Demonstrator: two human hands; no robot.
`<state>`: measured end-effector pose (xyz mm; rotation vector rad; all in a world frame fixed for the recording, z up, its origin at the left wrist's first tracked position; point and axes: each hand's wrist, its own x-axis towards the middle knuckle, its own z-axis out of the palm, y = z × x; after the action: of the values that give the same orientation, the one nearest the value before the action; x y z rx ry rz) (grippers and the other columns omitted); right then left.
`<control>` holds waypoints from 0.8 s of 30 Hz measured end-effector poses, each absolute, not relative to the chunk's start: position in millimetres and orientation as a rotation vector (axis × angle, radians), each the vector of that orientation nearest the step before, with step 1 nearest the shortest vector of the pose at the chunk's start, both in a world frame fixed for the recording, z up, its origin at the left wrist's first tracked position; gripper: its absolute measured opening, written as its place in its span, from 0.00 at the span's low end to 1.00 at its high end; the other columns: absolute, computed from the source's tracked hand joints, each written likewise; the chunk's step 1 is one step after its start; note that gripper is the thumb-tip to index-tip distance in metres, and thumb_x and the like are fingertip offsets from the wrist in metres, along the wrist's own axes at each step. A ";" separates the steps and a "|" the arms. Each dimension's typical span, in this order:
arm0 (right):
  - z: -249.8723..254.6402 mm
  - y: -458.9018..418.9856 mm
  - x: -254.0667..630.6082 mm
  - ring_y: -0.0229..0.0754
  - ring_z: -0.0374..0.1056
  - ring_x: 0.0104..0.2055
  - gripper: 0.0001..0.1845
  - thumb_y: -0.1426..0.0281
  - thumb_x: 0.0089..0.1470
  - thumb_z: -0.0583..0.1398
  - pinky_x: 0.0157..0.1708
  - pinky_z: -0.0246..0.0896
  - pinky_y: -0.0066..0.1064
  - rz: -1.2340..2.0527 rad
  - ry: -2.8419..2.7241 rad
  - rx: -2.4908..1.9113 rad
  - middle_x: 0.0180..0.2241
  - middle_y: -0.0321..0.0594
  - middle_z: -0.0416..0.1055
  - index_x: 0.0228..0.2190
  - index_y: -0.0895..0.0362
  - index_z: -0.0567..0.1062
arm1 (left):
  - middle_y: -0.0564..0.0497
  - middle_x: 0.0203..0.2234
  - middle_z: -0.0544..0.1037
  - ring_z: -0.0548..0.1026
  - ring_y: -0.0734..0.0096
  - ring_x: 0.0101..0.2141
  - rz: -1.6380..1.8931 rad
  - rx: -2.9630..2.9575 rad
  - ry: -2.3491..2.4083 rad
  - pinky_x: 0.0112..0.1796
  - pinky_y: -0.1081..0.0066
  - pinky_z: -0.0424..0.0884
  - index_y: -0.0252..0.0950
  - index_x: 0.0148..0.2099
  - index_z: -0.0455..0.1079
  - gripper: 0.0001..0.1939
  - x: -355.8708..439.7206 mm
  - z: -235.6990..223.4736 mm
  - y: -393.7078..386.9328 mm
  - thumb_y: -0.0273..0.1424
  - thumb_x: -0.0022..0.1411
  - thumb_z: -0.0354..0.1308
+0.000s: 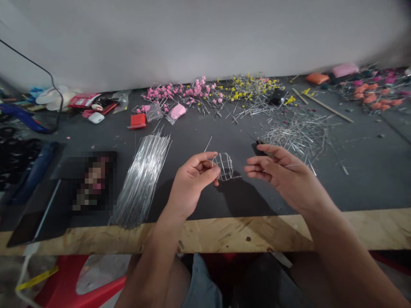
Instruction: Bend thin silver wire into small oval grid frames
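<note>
My left hand [192,179] pinches a small rounded wire frame [224,166] between thumb and fingers, held just above the dark table mat [353,179]. A thin wire end sticks up from the frame toward the back. My right hand [282,175] hovers to the right of the frame, fingers slightly curled and apart, with a thin wire running by its fingertips; whether it grips that wire is unclear. A bundle of long straight silver wires [143,179] lies on the mat to the left of my left hand.
Cut wire pieces [298,132] lie scattered behind my right hand. Pink bead stems [186,92] and yellow bead stems [253,85] are piled at the back. Orange pieces [375,96] sit far right; a red box [138,121] and clutter at left. The plywood table edge [224,233] runs across the front.
</note>
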<state>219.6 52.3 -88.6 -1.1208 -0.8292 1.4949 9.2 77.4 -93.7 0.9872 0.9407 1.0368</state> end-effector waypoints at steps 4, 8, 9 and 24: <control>-88.0 54.2 220.4 0.39 0.73 0.26 0.17 0.64 0.55 0.61 0.22 0.67 0.31 1.395 -0.843 -1.203 0.33 0.35 0.76 0.46 0.49 0.64 | 0.56 0.28 0.72 0.72 0.81 0.24 1.003 0.939 0.943 0.27 0.77 0.67 0.38 0.45 0.73 0.14 9.6 -92.3 77.7 0.25 0.55 0.63; -92.6 55.0 216.7 0.35 0.70 0.24 0.13 0.67 0.58 0.58 0.22 0.64 0.28 1.309 -0.841 -1.198 0.30 0.33 0.73 0.45 0.50 0.66 | 0.56 0.28 0.72 0.72 0.81 0.24 0.981 0.880 0.933 0.26 0.77 0.68 0.38 0.46 0.73 0.15 10.8 -90.1 77.7 0.24 0.54 0.64; -94.1 55.3 215.6 0.36 0.70 0.26 0.12 0.69 0.57 0.58 0.24 0.65 0.29 1.300 -0.835 -1.185 0.31 0.34 0.73 0.44 0.50 0.67 | 0.56 0.27 0.72 0.72 0.80 0.24 0.978 0.857 0.916 0.26 0.78 0.68 0.38 0.45 0.73 0.15 11.3 -89.5 77.7 0.24 0.54 0.64; -88.5 51.6 210.5 0.38 0.72 0.23 0.14 0.63 0.59 0.56 0.17 0.64 0.29 1.367 -0.881 -1.184 0.36 0.38 0.76 0.48 0.50 0.68 | 0.55 0.27 0.71 0.71 0.81 0.24 0.944 0.697 0.733 0.26 0.80 0.68 0.38 0.44 0.74 0.14 10.6 -89.0 77.3 0.21 0.54 0.62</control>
<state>210.5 51.6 -88.5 -1.1838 -0.8808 1.3667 10.6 77.3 -89.0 0.6972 0.7325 0.9436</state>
